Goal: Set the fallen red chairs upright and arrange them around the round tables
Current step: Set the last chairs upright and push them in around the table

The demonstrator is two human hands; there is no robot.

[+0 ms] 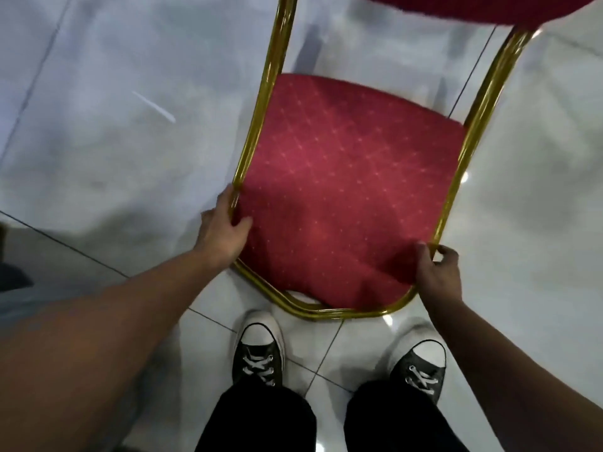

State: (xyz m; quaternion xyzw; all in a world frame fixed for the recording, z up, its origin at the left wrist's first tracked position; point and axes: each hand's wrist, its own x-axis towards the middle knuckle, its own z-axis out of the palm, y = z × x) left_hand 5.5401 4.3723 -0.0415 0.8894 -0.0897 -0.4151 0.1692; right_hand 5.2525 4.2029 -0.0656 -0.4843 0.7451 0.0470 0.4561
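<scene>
Standing on the pale glossy tiled floor point(98, 141) were two black-and-white sneakers point(259, 349), toes just beside the red chair point(346, 190). Its gold frame point(257, 102) ran lengthwise away from the feet, the seat near them and the red backrest point(473, 8) at the far, top edge. The left hand point(225, 226) curled round the frame's left side; the right hand point(437, 272) pinched the near right corner.

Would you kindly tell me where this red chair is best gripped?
Grip the chair by its gold frame at the seat's two front corners, coming from the front edge, as the left hand and right hand do. The thin tube there likely suits curled fingers.
</scene>
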